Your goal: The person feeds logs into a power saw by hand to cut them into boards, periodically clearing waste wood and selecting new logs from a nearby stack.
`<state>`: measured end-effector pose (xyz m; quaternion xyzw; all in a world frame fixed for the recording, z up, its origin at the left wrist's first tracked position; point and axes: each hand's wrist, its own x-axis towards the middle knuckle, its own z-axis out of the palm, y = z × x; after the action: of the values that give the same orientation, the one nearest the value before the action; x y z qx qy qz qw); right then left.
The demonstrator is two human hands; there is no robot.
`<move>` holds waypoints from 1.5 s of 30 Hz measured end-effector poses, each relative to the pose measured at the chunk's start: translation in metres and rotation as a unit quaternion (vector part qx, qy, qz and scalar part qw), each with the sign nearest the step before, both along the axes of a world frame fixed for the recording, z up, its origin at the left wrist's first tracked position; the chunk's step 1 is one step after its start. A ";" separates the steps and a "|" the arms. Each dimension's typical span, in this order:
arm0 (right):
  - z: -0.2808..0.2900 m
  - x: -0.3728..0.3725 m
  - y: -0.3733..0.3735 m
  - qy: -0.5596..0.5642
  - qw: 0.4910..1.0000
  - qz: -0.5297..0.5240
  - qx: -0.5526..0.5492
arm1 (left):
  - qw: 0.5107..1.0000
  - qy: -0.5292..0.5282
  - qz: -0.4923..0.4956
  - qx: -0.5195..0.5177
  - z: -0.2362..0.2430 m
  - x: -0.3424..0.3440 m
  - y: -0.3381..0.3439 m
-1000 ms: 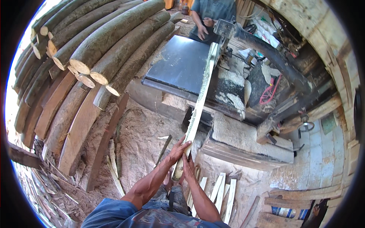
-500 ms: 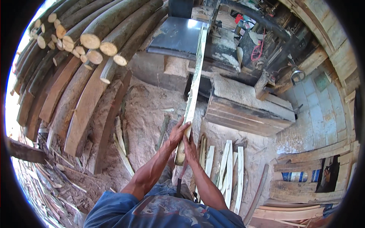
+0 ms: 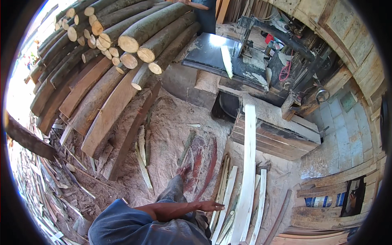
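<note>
My left hand [image 3: 211, 206] reaches across my body to the right, its fingers stretched out and holding nothing I can see. Just right of the fingertips, a long pale board [image 3: 249, 155] slants from the lower edge toward the sawdust-covered wooden box [image 3: 265, 106]. It passes above several pale sawn strips [image 3: 259, 204] on the floor. My right hand does not show, and the board's near end runs out of the picture. A pale pointed wood piece [image 3: 226, 61] lies on the dark metal table [image 3: 200, 55] of the saw, beside its upright blade guide [image 3: 244, 34].
Stacked logs [image 3: 163, 32] and squared timbers [image 3: 110, 110] fill the left side. A person [image 3: 206, 16] stands beyond the saw table, one hand on a log. Sawdust covers the floor [image 3: 171, 110]. Offcuts [image 3: 45, 196] heap at lower left; a plank partition [image 3: 318, 212] stands at right.
Both hands gripped a long strip reaching onto the saw table. Now my left hand is off it and lower, my right is out of sight, and a pale board slants at right. A person has appeared.
</note>
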<state>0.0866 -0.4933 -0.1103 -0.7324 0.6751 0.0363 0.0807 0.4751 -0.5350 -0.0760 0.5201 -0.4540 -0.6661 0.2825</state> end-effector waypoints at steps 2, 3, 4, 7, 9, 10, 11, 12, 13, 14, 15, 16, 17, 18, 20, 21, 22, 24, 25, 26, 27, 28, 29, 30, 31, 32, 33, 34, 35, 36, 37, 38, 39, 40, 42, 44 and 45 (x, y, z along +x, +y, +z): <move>-0.056 0.008 0.006 0.036 0.993 -0.082 0.077 | 0.998 -0.035 0.061 0.001 -0.009 0.042 -0.003; -0.091 0.016 0.007 0.037 0.984 -0.111 0.134 | 0.993 -0.055 0.101 0.012 -0.021 0.064 0.001; -0.129 0.025 0.007 0.022 0.976 -0.115 0.186 | 0.987 -0.091 0.124 0.044 -0.031 0.090 0.007; -0.174 0.123 -0.026 -0.110 0.956 0.008 0.273 | 0.962 -0.130 0.226 0.086 -0.068 0.172 0.028; -0.149 0.249 -0.075 -0.257 0.902 0.152 0.313 | 0.942 -0.158 0.259 0.141 -0.075 0.234 0.040; -0.150 0.308 -0.109 -0.245 0.900 0.129 0.338 | 0.940 -0.164 0.266 0.140 -0.078 0.267 0.043; -0.149 0.368 -0.142 -0.233 0.897 0.104 0.360 | 0.936 -0.189 0.266 0.131 -0.077 0.296 0.050; -0.150 0.429 -0.175 -0.222 0.894 0.079 0.382 | 0.931 -0.217 0.267 0.123 -0.075 0.328 0.055; -0.141 0.488 -0.205 -0.293 0.902 0.133 0.288 | 0.918 -0.234 0.294 0.124 -0.067 0.353 0.063; -0.128 0.550 -0.250 -0.282 0.917 0.130 0.250 | 0.888 -0.262 0.343 0.158 -0.063 0.394 0.061; -0.087 0.616 -0.285 -0.258 0.932 0.126 0.223 | 0.869 -0.210 0.418 0.160 -0.057 0.426 0.068; -0.013 0.689 -0.306 -0.222 0.941 0.213 0.142 | 0.826 -0.191 0.511 0.143 -0.063 0.447 0.083; 0.008 0.729 -0.338 -0.331 0.911 0.246 0.008 | 0.799 -0.192 0.553 0.140 -0.060 0.475 0.084; 0.026 0.764 -0.379 -0.360 0.895 0.259 -0.041 | 0.784 -0.170 0.581 0.141 -0.030 0.502 0.072; 0.101 0.840 -0.418 -0.312 0.894 0.299 -0.116 | 0.745 -0.136 0.640 0.133 -0.012 0.533 0.076; 0.123 0.867 -0.438 -0.283 0.890 0.317 -0.164 | 0.716 -0.100 0.680 0.120 -0.006 0.549 0.074; 0.138 0.890 -0.451 -0.239 0.898 0.322 -0.182 | 0.709 -0.096 0.688 0.124 -0.001 0.560 0.072; 0.148 0.928 -0.479 -0.145 0.918 0.316 -0.190 | 0.702 -0.071 0.696 0.130 -0.005 0.575 0.060; 0.149 0.944 -0.486 -0.109 0.930 0.309 -0.167 | 0.700 -0.044 0.698 0.148 -0.007 0.578 0.055; 0.144 0.955 -0.493 -0.089 0.933 0.308 -0.160 | 0.700 -0.031 0.701 0.134 -0.010 0.582 0.047; 0.137 0.962 -0.500 -0.069 0.936 0.307 -0.156 | 0.700 -0.030 0.696 0.156 -0.016 0.582 0.042; 0.124 0.966 -0.509 -0.083 0.939 0.309 -0.128 | 0.699 -0.032 0.694 0.167 -0.022 0.588 0.032; 0.109 0.964 -0.521 -0.101 0.942 0.303 -0.106 | 0.706 0.005 0.688 0.168 -0.019 0.595 0.023; 0.094 0.961 -0.531 -0.095 0.940 0.322 -0.061 | 0.672 0.037 0.718 0.175 -0.008 0.601 0.014; 0.078 0.953 -0.533 -0.086 0.937 0.339 -0.009 | 0.622 0.083 0.762 0.161 0.011 0.610 0.011; 0.064 0.941 -0.524 -0.101 0.918 0.379 -0.058 | 0.559 0.103 0.814 0.116 0.027 0.622 0.013; 0.059 0.933 -0.513 -0.110 0.897 0.413 -0.115 | 0.535 0.031 0.840 0.080 0.051 0.644 0.013; 0.075 0.937 -0.503 -0.106 0.897 0.410 -0.124 | 0.527 -0.077 0.845 0.055 0.056 0.666 0.033; 0.100 0.940 -0.493 -0.104 0.909 0.355 -0.193 | 0.444 -0.146 0.884 0.001 0.088 0.694 0.031; 0.115 0.945 -0.491 -0.103 0.913 0.299 -0.258 | 0.384 -0.215 0.897 -0.033 0.144 0.724 0.018; 0.114 0.949 -0.494 -0.096 0.917 0.297 -0.249 | 0.378 -0.295 0.874 -0.079 0.174 0.756 0.025; 0.116 0.956 -0.504 -0.111 0.947 0.224 -0.203 | 0.344 -0.329 0.869 -0.138 0.205 0.782 0.018; 0.115 0.956 -0.511 -0.125 0.969 0.147 -0.154 | 0.319 -0.391 0.846 -0.172 0.210 0.808 0.036; 0.108 0.951 -0.520 -0.083 0.976 0.188 -0.069 | 0.290 -0.448 0.820 -0.209 0.229 0.831 0.035; 0.089 0.942 -0.523 -0.105 0.970 0.209 -0.071 | 0.248 -0.505 0.784 -0.263 0.269 0.876 0.023; 0.080 0.934 -0.508 -0.140 0.958 0.236 -0.080 | 0.256 -0.524 0.765 -0.272 0.282 0.913 0.009; 0.078 0.929 -0.492 -0.134 0.960 0.235 -0.070 | 0.262 -0.533 0.757 -0.274 0.274 0.927 0.017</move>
<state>1.0156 -0.9849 -0.0326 -0.8722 0.4680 -0.0920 0.1083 1.4018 -0.5181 0.1983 0.7571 -0.0587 0.4406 0.4788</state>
